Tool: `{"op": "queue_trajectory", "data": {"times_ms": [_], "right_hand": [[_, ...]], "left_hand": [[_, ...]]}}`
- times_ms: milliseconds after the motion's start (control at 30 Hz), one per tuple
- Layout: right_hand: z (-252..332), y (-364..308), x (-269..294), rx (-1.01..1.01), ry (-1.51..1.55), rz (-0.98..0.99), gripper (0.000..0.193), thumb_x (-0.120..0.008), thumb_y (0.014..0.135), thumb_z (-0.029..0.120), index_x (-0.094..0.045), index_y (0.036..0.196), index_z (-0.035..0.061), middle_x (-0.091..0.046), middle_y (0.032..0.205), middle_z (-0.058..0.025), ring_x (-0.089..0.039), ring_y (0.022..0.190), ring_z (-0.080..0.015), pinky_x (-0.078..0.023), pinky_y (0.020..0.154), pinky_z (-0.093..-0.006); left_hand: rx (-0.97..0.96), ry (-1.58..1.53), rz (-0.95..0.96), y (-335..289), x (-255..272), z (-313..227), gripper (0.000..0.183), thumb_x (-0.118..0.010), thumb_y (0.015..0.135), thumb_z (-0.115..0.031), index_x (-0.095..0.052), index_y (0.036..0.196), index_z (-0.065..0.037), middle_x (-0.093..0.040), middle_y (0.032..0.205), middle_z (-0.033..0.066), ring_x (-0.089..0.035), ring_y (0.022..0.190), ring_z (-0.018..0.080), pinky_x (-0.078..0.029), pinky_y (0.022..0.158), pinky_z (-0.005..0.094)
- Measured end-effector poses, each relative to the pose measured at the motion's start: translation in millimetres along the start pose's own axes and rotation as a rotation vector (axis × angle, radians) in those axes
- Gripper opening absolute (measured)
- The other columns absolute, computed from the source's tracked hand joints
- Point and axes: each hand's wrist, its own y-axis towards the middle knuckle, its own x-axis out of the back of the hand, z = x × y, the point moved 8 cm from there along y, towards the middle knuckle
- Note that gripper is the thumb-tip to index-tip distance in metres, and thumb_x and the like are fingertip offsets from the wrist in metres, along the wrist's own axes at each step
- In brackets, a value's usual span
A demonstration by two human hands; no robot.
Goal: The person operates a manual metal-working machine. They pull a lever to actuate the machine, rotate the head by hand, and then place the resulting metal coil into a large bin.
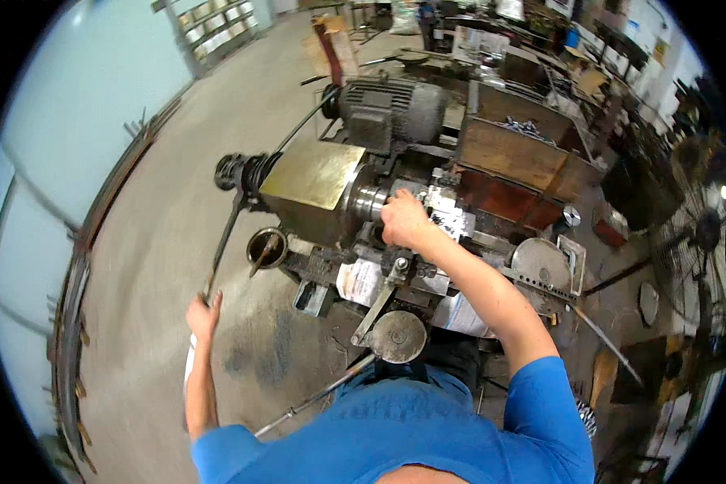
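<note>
A small belt-driven lathe stands before me. Off to the left, my left hand (204, 315) is wrapped round the lower end of a long dark lever (227, 238). That lever runs up to the pulley end of the headstock, beside a brass-coloured cover plate (315, 175). My right hand (406, 219) reaches over the machine, its fingers curled at the front of the shiny round spindle collar (370, 203). Whatever those fingers pinch is hidden behind the hand. Below that hand sit a tool post bolt (402, 264) and a flat metal handle (374, 313).
An electric motor (391, 109) with a drive belt stands behind the headstock. A pot with a brush (267, 248) sits left of the bed. Wooden bins (512, 153) holding metal parts are at the back right. A round disc (399, 336) is close to my body, and a fan (694, 230) stands right.
</note>
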Motion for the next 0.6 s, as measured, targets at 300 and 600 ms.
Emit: {"op": "queue_trajectory", "data": {"times_ms": [300,600], "right_hand": [[-11,-8,-3,-0.008,-0.099,0.027,0.026,-0.058,0.064,0.02,-0.068,0.081,0.0039,-0.062,0.088,-0.0161,-0.053,0.097,-0.0304,-0.031,0.096,-0.0401],[-161,-77,119,-0.332,0.025,-0.416,0.038,-0.065,0.059,0.02,-0.064,0.093,0.0052,-0.056,0.1,-0.0151,-0.046,0.103,-0.0334,-0.032,0.098,-0.0405]], "left_hand": [[0.12,-0.468,0.354,-32,-3,-60,0.029,-0.067,0.074,-0.023,-0.054,0.077,0.003,-0.057,0.059,0.0143,-0.059,0.051,0.0253,-0.048,0.048,0.0356],[0.072,-1.056,0.698,-12,-53,-58,0.024,-0.058,0.081,-0.009,-0.053,0.096,0.009,-0.056,0.066,0.0133,-0.06,0.053,0.0233,-0.055,0.051,0.0354]]}}
